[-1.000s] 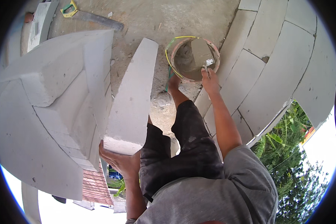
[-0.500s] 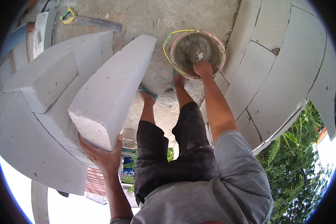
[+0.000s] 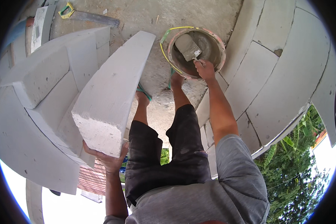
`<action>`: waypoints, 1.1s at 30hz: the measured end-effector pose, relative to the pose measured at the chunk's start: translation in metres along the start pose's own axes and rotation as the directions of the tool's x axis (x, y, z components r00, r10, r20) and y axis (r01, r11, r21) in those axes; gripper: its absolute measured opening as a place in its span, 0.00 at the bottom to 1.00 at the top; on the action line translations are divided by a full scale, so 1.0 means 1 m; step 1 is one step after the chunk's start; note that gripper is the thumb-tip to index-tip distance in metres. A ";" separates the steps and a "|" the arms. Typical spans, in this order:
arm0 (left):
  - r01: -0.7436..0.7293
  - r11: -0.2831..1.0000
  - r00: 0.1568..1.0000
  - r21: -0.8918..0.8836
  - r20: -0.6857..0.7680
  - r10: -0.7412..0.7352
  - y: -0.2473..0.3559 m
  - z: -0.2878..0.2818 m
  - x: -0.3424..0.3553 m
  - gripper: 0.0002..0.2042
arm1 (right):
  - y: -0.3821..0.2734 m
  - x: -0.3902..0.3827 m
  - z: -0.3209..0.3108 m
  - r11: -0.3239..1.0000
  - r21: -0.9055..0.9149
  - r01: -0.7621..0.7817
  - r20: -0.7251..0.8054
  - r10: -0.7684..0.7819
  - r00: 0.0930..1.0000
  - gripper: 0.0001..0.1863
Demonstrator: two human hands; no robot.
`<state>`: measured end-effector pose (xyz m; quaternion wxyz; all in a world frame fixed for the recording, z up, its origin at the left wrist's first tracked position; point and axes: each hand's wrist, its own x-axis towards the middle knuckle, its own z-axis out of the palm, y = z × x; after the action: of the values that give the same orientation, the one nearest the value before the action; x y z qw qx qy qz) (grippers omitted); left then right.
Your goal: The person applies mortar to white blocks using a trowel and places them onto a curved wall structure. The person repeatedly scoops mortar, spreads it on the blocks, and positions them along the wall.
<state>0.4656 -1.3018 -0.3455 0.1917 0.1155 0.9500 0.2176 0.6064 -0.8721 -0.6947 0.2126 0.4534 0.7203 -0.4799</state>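
Note:
My left hand (image 3: 110, 161) supports the near end of a long, pale aerated concrete block (image 3: 114, 80), its fingers wrapped round the lower edge and partly hidden beneath it. The block slants away from me, beside a stack of similar blocks. Over at the bucket (image 3: 223, 56), my right hand (image 3: 206, 70) is closed on the handle of a trowel (image 3: 187, 47). Grey mortar coats the trowel's wide blade, which is inside the bucket. More wet mortar (image 3: 209, 46) lies around the blade.
Pale block walls rise on the left (image 3: 44, 80) and right (image 3: 265, 71). A handsaw (image 3: 95, 18) with a yellow-green handle lies on the concrete floor (image 3: 138, 13) at the far left. Another person's blue-clad limb (image 3: 15, 33) shows at the left rim. My sandalled feet stand near the bucket.
The trowel blade has come up into sight out of the mortar, and my right hand has risen with it. The block's near end has shifted slightly down, still in my left hand.

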 end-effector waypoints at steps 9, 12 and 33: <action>-0.047 0.982 0.998 -0.181 -0.040 0.040 0.047 -0.005 0.030 0.61 | -0.023 -0.123 -0.046 0.985 0.167 0.044 -0.116 -0.024 0.993 0.18; -0.075 0.974 0.995 -0.215 -0.083 0.058 0.063 -0.011 0.036 0.55 | -0.061 -0.192 -0.081 0.966 0.259 0.011 -0.111 0.019 0.994 0.17; -0.228 0.910 0.968 -0.346 -0.177 0.175 0.100 -0.054 0.071 0.54 | -0.371 -0.403 -0.097 0.736 -0.516 0.438 -0.058 -0.540 0.840 0.11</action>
<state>0.3930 -1.2128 -0.2771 0.1179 0.1599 0.8874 0.4161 0.5022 -1.0147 -0.1670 0.1095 0.2257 0.9283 -0.2746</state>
